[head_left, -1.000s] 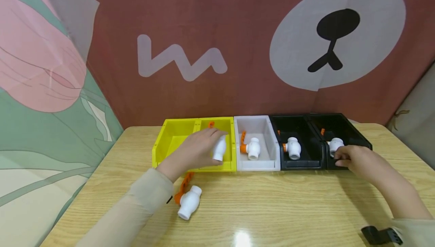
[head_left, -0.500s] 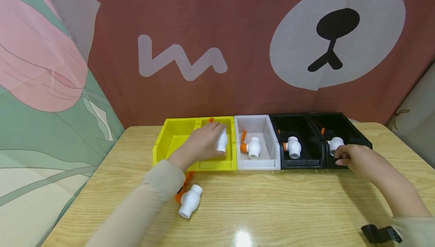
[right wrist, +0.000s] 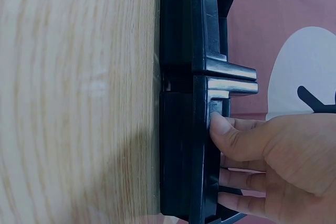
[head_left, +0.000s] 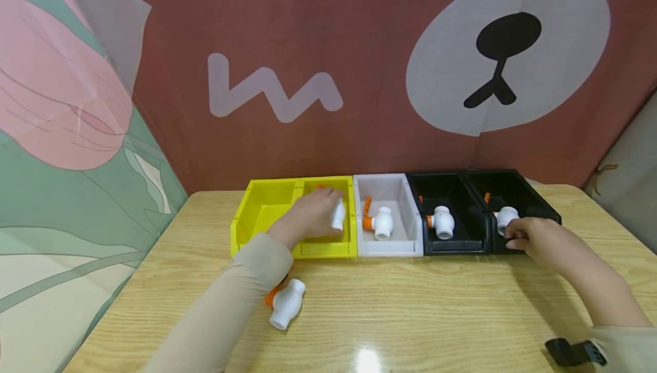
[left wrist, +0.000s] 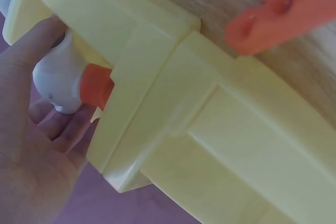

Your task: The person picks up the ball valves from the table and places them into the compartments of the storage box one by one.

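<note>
My left hand (head_left: pixel 310 213) grips a white ball valve (head_left: pixel 338 215) inside the right yellow bin (head_left: pixel 351 247). In the left wrist view the valve (left wrist: pixel 60 72) lies between thumb and fingers, its orange collar (left wrist: pixel 95 86) by the bin wall. My right hand (head_left: pixel 539 242) reaches into the far right black bin (head_left: pixel 551 209), fingers loosely bent, beside another white valve (head_left: pixel 506 219). In the right wrist view the thumb (right wrist: pixel 223 129) lies at that bin's front rim; no valve shows between the fingers. A loose ball valve (head_left: pixel 287 304) lies on the table, its orange handle partly behind my left sleeve.
The left yellow bin (head_left: pixel 239 230) holds nothing visible. A valve (head_left: pixel 382 223) lies in the white bin (head_left: pixel 414 244), another valve (head_left: pixel 443 223) in the left black bin (head_left: pixel 477 236). The bins stand side by side at the back of the wooden table (head_left: pixel 410 316), before a printed cloth.
My left hand has moved slightly right and farther into the right yellow bin, carrying its valve. My right hand stays put. The left sleeve now covers more of the loose valve's handle.
</note>
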Motion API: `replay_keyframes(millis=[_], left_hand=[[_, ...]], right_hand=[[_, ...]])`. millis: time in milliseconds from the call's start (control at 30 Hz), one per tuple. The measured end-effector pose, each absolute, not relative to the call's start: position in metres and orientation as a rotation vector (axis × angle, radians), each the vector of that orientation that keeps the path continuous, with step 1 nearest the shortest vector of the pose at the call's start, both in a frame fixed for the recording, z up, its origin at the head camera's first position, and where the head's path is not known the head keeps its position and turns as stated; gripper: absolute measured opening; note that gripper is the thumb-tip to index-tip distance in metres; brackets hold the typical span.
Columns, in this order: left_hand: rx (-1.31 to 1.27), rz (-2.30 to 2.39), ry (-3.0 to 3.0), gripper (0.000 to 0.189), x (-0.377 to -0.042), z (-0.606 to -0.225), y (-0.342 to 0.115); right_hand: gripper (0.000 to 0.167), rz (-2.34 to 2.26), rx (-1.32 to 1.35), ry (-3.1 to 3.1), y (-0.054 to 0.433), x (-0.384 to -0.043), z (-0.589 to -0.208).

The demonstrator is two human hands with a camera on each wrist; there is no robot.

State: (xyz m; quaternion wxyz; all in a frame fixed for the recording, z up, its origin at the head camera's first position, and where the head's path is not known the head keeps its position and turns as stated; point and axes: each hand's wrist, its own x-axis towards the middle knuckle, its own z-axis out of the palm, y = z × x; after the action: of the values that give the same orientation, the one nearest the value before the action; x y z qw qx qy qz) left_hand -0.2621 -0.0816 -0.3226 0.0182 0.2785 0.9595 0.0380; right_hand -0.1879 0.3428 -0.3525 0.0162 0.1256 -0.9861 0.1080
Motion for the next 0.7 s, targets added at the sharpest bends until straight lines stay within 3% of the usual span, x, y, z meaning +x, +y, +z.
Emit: replay_keyframes(millis=[700], left_hand=[[0.794, 0.093, 2.868, 0.08, -0.268, -0.335, -0.075]], right_hand=[[0.005, 0.339, 0.392, -3.068, 0.343, -0.188, -0.352]])
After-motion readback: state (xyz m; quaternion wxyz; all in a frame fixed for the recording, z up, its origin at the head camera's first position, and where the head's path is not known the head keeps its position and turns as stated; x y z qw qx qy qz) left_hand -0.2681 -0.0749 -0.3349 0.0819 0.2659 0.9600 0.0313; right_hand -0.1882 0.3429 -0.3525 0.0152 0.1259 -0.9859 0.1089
